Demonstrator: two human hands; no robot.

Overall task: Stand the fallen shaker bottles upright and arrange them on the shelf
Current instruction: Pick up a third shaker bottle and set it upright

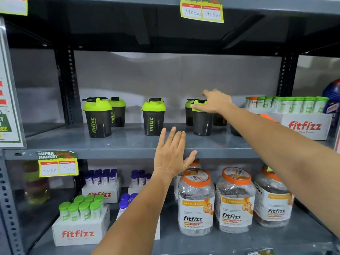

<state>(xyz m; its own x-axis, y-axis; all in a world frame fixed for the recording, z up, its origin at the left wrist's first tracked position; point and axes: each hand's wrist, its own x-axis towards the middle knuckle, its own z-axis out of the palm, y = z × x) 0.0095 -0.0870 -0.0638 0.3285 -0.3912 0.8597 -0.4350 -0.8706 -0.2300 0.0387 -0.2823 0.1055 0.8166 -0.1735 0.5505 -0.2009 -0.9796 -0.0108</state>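
Several dark shaker bottles with lime-green lids stand upright on the grey middle shelf (117,144). Two are at the left (98,117) (117,112), one in the middle (154,116). On the right a front shaker (202,124) has my right hand (214,102) resting on its lid, fingers wrapped over the top. Another shaker (189,112) stands just behind it, and dark bottles (219,121) are partly hidden by my right forearm. My left hand (173,151) hovers open at the shelf's front edge, holding nothing.
A white Fitfizz box (303,126) of green-capped tubes sits at the shelf's right end. Below stand orange-lidded jars (196,201), boxes of green-capped (81,223) and purple-capped tubes (101,188). Price tags (58,163) hang on the shelf edges. Black uprights (65,85) frame the bay.
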